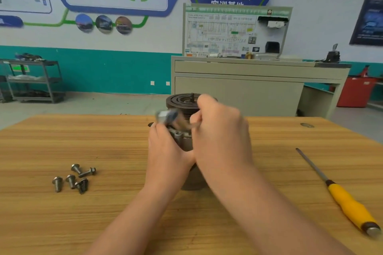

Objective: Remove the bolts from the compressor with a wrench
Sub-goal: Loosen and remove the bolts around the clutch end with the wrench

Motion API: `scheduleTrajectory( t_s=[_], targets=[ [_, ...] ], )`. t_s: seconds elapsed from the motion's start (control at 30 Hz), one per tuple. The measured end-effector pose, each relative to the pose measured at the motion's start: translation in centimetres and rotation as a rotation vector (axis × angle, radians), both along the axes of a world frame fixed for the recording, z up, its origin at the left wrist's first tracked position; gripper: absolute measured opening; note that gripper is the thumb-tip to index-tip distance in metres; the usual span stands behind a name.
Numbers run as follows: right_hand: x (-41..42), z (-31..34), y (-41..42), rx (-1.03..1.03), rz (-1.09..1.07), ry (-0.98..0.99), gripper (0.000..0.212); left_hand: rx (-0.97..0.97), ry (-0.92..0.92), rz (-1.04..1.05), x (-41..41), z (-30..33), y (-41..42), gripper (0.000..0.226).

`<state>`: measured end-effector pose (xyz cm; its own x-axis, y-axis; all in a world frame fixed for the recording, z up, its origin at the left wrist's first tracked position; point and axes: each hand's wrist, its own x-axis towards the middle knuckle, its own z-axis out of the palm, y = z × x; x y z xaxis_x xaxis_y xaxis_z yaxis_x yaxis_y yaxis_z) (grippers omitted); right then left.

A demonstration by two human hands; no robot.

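The compressor stands on the wooden table, its dark grooved pulley on top and grey metal body below, mostly hidden by my hands. My left hand grips the body from the left side. Above it my right hand grips the wrench, whose blurred silver head sticks out to the left over the housing flange. Several removed bolts lie in a loose group on the table to the left.
A yellow-handled screwdriver lies on the table at the right, tip pointing away. Beyond the table stand a beige cabinet with a wiring board, a grey shelf cart at the left and a red bin.
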<state>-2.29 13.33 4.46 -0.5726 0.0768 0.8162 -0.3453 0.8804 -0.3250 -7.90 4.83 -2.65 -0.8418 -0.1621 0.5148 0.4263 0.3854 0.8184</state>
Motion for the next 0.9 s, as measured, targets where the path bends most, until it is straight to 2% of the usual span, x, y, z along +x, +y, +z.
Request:
scheduleTrajectory(
  t_s=[0.07,0.1,0.17,0.23,0.3,0.4,0.47,0.57,0.63,0.7,0.8,0.9],
  targets=[
    [0.3,-1.5,0.3,-0.053,0.078,0.025,0.038,-0.001,-0.017,0.013,0.0,0.1,0.1,0.098],
    [0.4,-2.1,0.9,-0.171,0.120,0.051,0.039,-0.028,-0.012,0.033,-0.1,0.0,0.0,0.100],
    [0.2,-2.9,2.5,-0.545,0.245,0.040,0.035,-0.107,0.028,0.089,0.0,-0.1,-0.1,0.099],
    [-0.5,-2.9,4.6,-0.974,0.526,-0.096,0.036,-0.177,0.064,0.144,-0.1,-0.1,-0.2,0.099],
    [-2.1,-2.3,7.3,-1.299,0.764,-0.321,0.039,-0.191,0.064,0.160,-0.2,-0.1,-0.3,0.099],
    [-4.8,-1.2,9.4,-1.476,0.912,-0.643,0.031,-0.173,0.064,0.146,-0.3,-0.3,-0.2,0.100],
    [-6.3,-1.6,9.3,-1.512,1.007,-0.605,0.029,-0.157,0.053,0.123,-0.5,-0.6,-0.2,0.105],
    [-6.9,-1.8,8.9,-1.645,1.117,-0.297,0.030,-0.118,0.052,0.071,-0.7,-0.6,-0.7,0.110],
    [-6.5,-1.5,9.2,-1.498,1.029,-0.106,0.041,-0.067,0.050,0.037,-1.0,-0.6,-1.1,0.104],
    [-5.8,-1.3,9.2,-1.190,0.833,0.022,0.049,-0.035,0.046,0.015,-1.0,-0.6,-1.4,0.101],
    [-4.7,-1.7,8.4,-0.769,0.565,0.129,0.044,-0.024,0.052,-0.006,-0.9,-0.4,-1.4,0.093],
    [-4.1,-2.3,7.3,-0.563,0.439,0.224,0.044,-0.017,0.056,-0.006,-0.9,-0.4,-1.3,0.093]
  ],
)
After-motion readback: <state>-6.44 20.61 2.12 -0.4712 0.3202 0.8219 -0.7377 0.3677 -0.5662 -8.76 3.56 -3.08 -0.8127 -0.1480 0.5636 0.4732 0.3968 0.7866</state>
